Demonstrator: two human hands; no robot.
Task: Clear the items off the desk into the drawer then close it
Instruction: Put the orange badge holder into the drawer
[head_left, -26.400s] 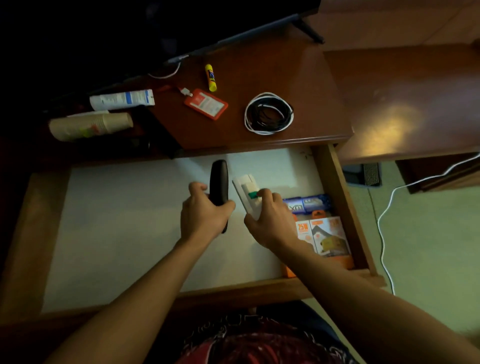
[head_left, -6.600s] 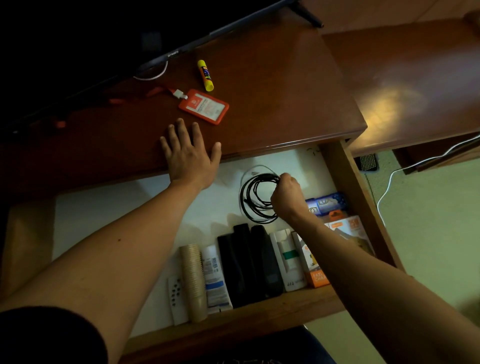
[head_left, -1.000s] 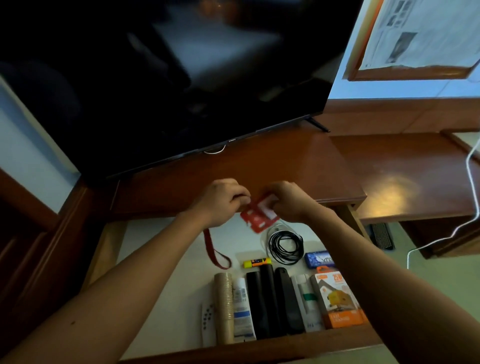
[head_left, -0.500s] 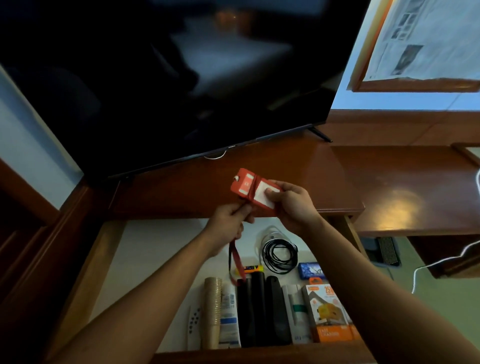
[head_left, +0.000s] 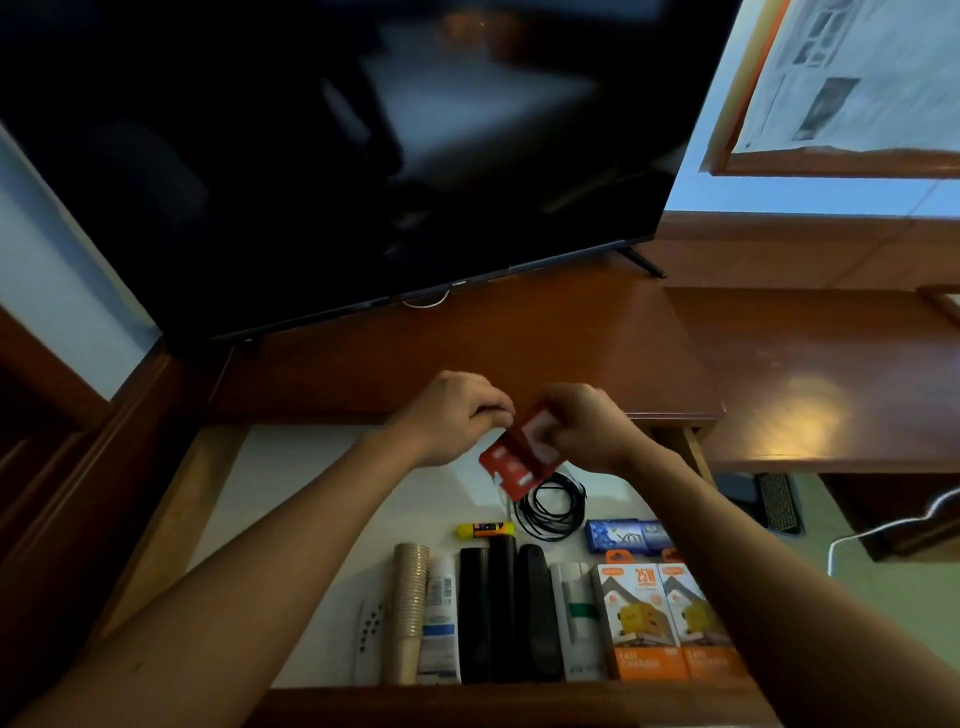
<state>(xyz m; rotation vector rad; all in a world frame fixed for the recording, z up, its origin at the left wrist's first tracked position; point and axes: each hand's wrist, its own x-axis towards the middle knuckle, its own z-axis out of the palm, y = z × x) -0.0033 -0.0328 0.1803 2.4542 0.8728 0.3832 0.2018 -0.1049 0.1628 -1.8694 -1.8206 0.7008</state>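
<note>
Both hands hold a red ID card holder (head_left: 519, 460) above the back of the open drawer (head_left: 218, 467). My left hand (head_left: 452, 415) pinches its upper left edge; my right hand (head_left: 587, 426) grips its right side. The lanyard seems wrapped around the holder. In the drawer lie a coiled black cable (head_left: 550, 506), a yellow glue stick (head_left: 485, 529), a stack of paper cups (head_left: 408, 613), a white tube (head_left: 440, 623), black remotes (head_left: 501, 613), a white box (head_left: 576, 618), orange charger boxes (head_left: 665, 618) and a blue pack (head_left: 623, 535).
The brown desk top (head_left: 467, 348) carries a large dark TV (head_left: 363, 156) at the back. A second wooden surface (head_left: 831, 379) extends to the right. A white cable (head_left: 893, 525) trails over the green floor at right.
The hands brought the red card holder down from above the desk top to over the drawer's back. The loose lanyard that hung below is no longer dangling.
</note>
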